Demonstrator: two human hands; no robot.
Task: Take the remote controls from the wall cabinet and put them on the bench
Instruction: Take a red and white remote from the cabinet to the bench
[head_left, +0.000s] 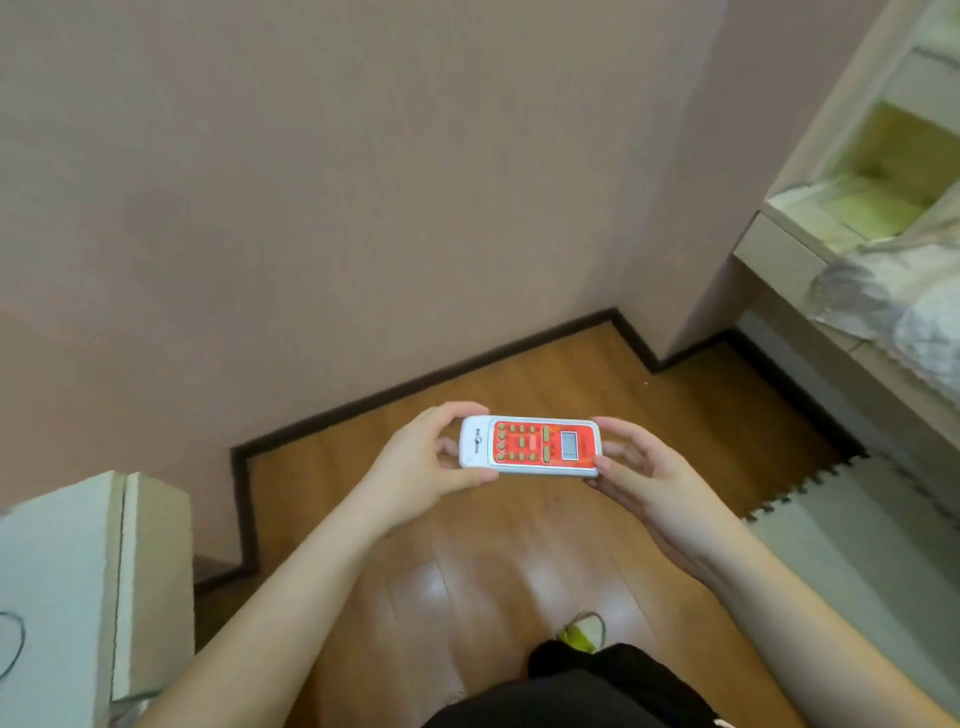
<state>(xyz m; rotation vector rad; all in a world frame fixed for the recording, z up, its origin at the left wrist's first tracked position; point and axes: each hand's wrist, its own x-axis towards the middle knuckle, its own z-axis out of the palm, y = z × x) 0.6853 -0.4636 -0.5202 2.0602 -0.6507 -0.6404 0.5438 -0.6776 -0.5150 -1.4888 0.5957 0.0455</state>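
A white remote control (530, 447) with a red face, several green buttons and a small grey screen lies sideways in mid-air over the wooden floor. My left hand (423, 460) grips its white left end between thumb and fingers. My right hand (641, 470) holds the right end, near the screen, with the palm cupped under it. No cabinet or bench shows clearly in this view.
A pink wall fills the upper view, with a dark skirting board (426, 382) stepping around a corner. A white unit (62, 587) stands at the lower left. Shelving and a patterned cloth (893, 306) are at the right. Grey foam mats (852, 525) cover the floor at the right.
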